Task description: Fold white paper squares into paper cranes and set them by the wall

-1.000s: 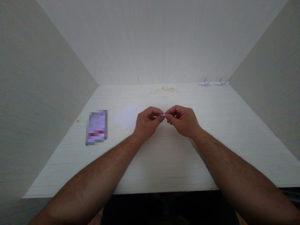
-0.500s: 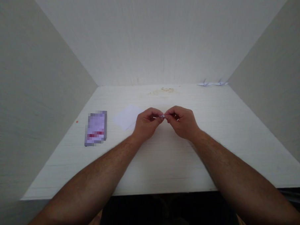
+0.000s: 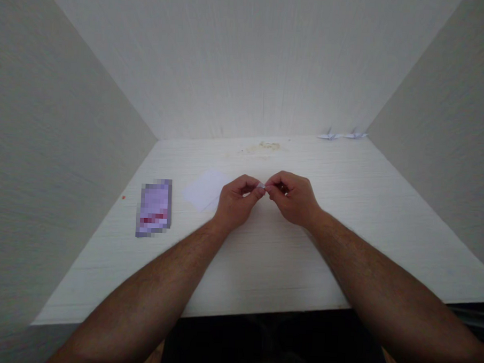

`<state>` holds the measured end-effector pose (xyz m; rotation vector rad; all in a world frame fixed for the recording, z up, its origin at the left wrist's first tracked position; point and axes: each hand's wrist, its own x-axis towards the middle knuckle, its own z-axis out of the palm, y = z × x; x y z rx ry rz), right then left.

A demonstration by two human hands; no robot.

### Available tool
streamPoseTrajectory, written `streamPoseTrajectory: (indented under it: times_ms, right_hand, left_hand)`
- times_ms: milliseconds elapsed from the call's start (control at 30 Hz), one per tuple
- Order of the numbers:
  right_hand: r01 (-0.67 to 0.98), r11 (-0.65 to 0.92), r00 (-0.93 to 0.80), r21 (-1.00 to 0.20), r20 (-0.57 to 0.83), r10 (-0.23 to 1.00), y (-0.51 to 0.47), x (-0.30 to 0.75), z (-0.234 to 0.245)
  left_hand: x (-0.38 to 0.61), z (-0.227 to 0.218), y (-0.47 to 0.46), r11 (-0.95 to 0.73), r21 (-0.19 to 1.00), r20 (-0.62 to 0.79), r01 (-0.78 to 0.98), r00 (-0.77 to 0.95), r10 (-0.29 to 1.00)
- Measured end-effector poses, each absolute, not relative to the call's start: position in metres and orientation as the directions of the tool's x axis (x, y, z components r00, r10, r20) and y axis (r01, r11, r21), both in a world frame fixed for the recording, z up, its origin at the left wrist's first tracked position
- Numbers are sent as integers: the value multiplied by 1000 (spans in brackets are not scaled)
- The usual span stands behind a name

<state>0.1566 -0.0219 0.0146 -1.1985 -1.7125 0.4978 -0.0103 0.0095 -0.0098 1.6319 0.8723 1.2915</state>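
Note:
Over the middle of the white table (image 3: 263, 257), my left hand (image 3: 235, 201) and my right hand (image 3: 293, 197) meet fingertip to fingertip. Both pinch a tiny folded piece of pale paper (image 3: 261, 186) between thumbs and forefingers; most of it is hidden by the fingers. A loose white paper sheet (image 3: 203, 190) lies flat just left of my left hand.
A purple pack with a red band (image 3: 155, 207) lies at the table's left. Two small folded paper cranes (image 3: 341, 135) sit in the far right corner. A brownish stain (image 3: 263, 146) marks the far edge. White walls enclose three sides.
The hands have stayed in place, with only slight finger movement on the small paper. The view has shifted a little.

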Motion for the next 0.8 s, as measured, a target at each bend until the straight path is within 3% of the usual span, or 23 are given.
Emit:
streamPoseTrajectory:
  times_ms: [800]
  right_hand:
    - [527,387,-56,-757,424,904,-24,155,16]
  left_hand:
    - [-11,-4,7,-401,915,379,47,240,894]
